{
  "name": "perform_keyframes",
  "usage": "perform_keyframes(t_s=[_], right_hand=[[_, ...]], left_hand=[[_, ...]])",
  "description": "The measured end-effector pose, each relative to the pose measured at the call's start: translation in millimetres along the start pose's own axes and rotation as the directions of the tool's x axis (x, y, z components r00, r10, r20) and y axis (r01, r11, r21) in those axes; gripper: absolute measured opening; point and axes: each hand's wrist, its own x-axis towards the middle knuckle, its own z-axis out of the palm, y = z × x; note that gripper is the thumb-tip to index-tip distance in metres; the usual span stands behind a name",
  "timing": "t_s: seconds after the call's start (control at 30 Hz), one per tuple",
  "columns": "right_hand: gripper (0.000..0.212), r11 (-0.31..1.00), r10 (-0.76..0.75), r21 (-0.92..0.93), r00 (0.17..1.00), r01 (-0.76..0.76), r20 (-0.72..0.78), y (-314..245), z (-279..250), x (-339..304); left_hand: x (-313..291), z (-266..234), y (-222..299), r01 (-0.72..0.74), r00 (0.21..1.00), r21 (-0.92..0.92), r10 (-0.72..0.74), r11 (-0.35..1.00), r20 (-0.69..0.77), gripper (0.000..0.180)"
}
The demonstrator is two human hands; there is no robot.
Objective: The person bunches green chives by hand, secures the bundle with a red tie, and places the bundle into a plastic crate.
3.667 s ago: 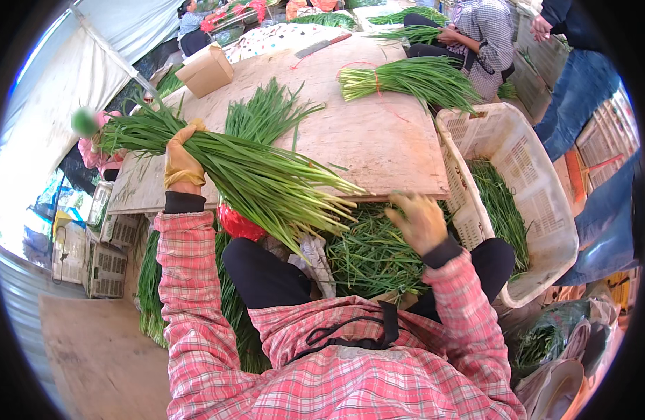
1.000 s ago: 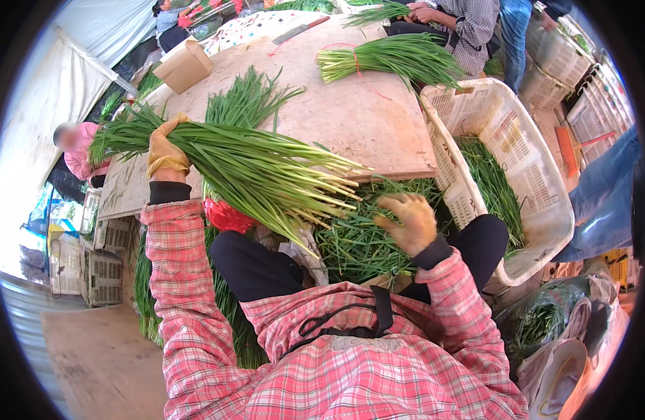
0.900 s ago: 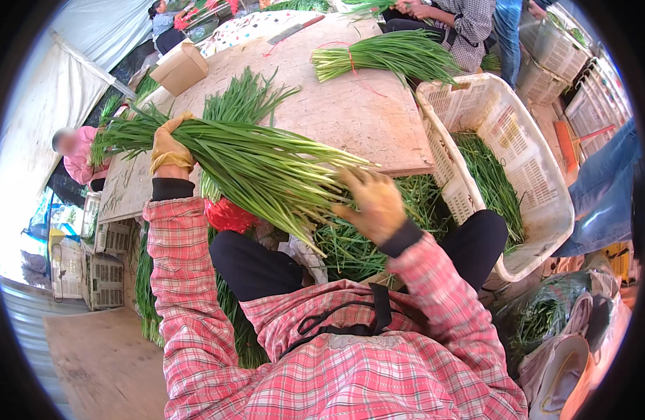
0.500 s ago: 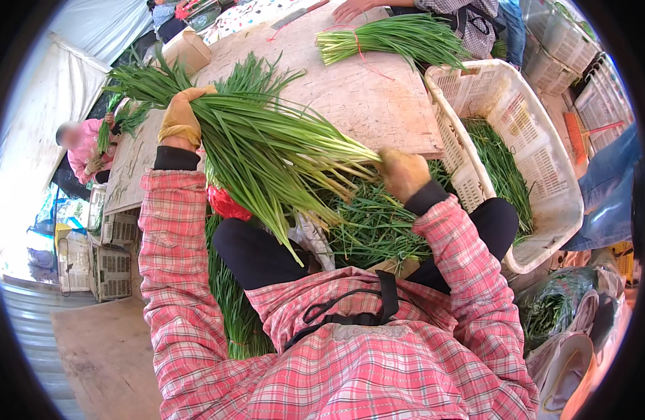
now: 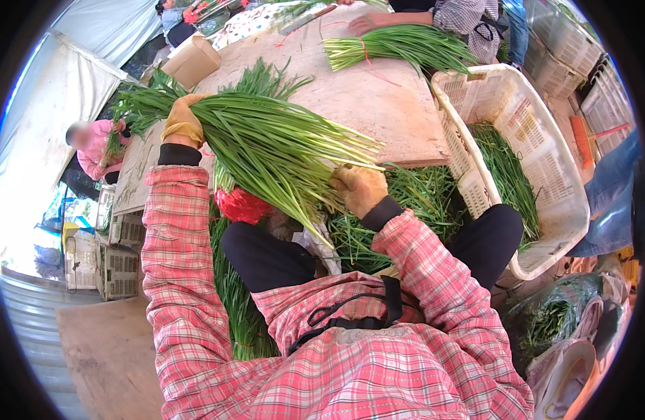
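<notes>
A big loose bunch of garlic chives [image 5: 273, 136] is held slantwise above my lap, leafy tips to the left and pale stalk ends to the right. My left hand [image 5: 182, 120], in a tan work glove, is wrapped round its leafy part. At the lower edge of the stalk ends, my right hand [image 5: 361, 187], gloved too, has its fingers curled and closed on some stalks; its fingertips are partly hidden. More chives [image 5: 399, 210] lie in a heap beneath my right hand. A bundle of red ties [image 5: 242, 205] sits below my left wrist.
The wooden board [image 5: 378, 105] spans the front, with a tied chive bundle [image 5: 399, 47] at its far side near another person's hand [image 5: 364, 24]. A white plastic crate [image 5: 539, 168] holding chives stands at right. A cardboard box [image 5: 191, 59] stands far left. Another person [image 5: 95, 147] sits at left.
My right hand has moved left and slightly down from the stalk tips to the bunch's lower edge. The stalk ends now fan out freely. My left hand keeps its hold.
</notes>
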Motion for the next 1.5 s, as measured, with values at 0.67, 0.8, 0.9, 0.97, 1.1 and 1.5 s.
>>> perform_keyframes(t_s=[0.67, 0.8, 0.9, 0.97, 1.1, 1.5], right_hand=[[0.024, 0.368, 0.334, 0.711, 0.799, -0.599, 0.501, 23, -74, -57], [0.025, 0.178, 0.377, 0.758, 0.756, -0.627, 0.536, 37, -89, -66], [0.023, 0.242, 0.352, 0.737, 0.765, -0.631, 0.539, 38, -92, -67], [0.018, 0.373, 0.375, 0.681, 0.774, -0.63, 0.51, 41, -91, -70], [0.019, 0.772, 0.433, -0.635, 0.756, -0.029, 0.491, 96, -84, -78], [0.007, 0.987, -0.16, -0.015, 0.984, 0.159, -0.075, -28, 9, 8]], left_hand=[[27, -51, -8, -0.196, 0.969, 0.412, 0.241, 0.89, -0.059, 0.027], [12, -69, 9, -0.097, 0.989, 0.141, 0.111, 0.985, -0.098, 0.028], [7, -75, 15, 0.006, 0.99, -0.135, -0.025, 0.991, -0.139, 0.029], [-6, -77, 24, 0.008, 0.985, -0.098, -0.024, 0.995, -0.169, 0.03], [2, -110, 28, -0.083, 0.979, 0.064, 0.093, 0.995, -0.181, 0.031], [-16, -42, 51, -0.059, 0.992, -0.142, 0.042, 0.988, -0.118, 0.03]])
